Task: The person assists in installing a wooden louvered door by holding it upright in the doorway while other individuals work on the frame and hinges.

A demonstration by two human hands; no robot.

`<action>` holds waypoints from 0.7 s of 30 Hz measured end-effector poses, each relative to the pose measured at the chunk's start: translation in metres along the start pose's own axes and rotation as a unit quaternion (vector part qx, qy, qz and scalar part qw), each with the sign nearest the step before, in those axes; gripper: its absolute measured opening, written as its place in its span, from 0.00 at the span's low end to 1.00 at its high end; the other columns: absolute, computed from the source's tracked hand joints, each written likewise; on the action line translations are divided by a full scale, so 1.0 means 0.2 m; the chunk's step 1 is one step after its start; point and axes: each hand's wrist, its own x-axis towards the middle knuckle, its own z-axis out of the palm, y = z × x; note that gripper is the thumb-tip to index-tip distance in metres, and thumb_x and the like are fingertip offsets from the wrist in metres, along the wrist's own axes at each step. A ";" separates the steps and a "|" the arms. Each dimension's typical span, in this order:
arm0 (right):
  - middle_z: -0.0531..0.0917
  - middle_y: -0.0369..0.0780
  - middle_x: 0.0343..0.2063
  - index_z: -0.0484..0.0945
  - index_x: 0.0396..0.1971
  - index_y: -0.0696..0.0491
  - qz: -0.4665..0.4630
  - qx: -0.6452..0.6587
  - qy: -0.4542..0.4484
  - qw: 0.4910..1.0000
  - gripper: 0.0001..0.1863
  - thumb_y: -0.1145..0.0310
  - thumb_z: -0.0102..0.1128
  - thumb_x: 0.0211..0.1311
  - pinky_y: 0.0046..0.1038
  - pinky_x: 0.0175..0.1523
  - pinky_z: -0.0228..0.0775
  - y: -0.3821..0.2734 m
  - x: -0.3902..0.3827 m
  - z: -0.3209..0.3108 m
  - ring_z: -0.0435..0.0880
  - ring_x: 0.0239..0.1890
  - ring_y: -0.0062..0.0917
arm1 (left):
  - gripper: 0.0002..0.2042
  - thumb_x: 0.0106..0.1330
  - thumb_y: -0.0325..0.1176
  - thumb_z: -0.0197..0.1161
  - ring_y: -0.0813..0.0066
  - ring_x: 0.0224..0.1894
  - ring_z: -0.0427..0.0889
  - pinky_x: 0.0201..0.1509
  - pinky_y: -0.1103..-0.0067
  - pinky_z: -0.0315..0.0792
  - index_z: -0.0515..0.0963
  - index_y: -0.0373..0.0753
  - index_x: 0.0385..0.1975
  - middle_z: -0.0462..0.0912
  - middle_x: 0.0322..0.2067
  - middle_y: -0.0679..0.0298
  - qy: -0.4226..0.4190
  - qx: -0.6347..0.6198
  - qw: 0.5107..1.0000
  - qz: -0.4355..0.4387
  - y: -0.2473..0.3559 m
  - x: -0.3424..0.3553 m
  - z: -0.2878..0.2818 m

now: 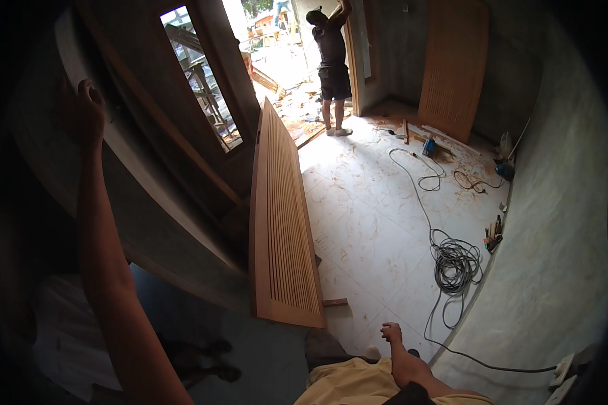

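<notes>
My left arm reaches up along the left side, and my left hand (88, 108) is at the edge of a grey wall (138, 172). Its visible fingers are curled; deep shadow hides the rest and whatever they hold. Low in front of my body, my right hand (392, 332) hangs with loosely bent fingers and nothing visible in it. Beyond that hand a slatted wooden door panel (287, 223) stands on its long edge, leaning to the left. By its near end a short wood piece (335, 302) lies on the floor.
Another person (332, 61) stands in the bright doorway, arms raised to the frame. A second wooden panel (454, 67) leans at the back right. A coiled cable (456, 266), a blue power tool (430, 146) and several hand tools (493, 233) lie on the pale tiled floor (365, 243).
</notes>
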 end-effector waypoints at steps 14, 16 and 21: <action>0.85 0.43 0.29 0.82 0.43 0.47 0.019 0.001 0.000 1.000 0.19 0.68 0.66 0.46 0.28 0.31 0.77 0.00 0.01 0.00 0.84 0.28 0.27 | 0.09 0.61 0.42 0.58 0.61 0.60 0.69 0.56 0.62 0.68 0.80 0.56 0.40 0.72 0.56 0.59 0.003 0.023 1.000 0.002 0.04 0.01 -0.07; 0.85 0.43 0.30 0.82 0.43 0.47 0.016 0.003 -0.002 1.000 0.19 0.68 0.66 0.46 0.29 0.33 0.77 -0.01 0.00 0.00 0.84 0.29 0.27 | 0.09 0.61 0.42 0.59 0.61 0.60 0.70 0.55 0.61 0.68 0.80 0.56 0.40 0.72 0.56 0.59 0.004 0.024 1.000 0.005 0.02 0.00 -0.05; 0.85 0.42 0.27 0.80 0.45 0.50 -0.017 -0.004 -0.002 1.000 0.20 0.72 0.65 0.48 0.27 0.22 0.73 0.04 0.07 0.03 0.84 0.24 0.25 | 0.09 0.63 0.42 0.57 0.61 0.60 0.69 0.54 0.58 0.66 0.79 0.56 0.41 0.70 0.57 0.58 0.010 0.014 1.000 0.012 0.00 0.02 -0.02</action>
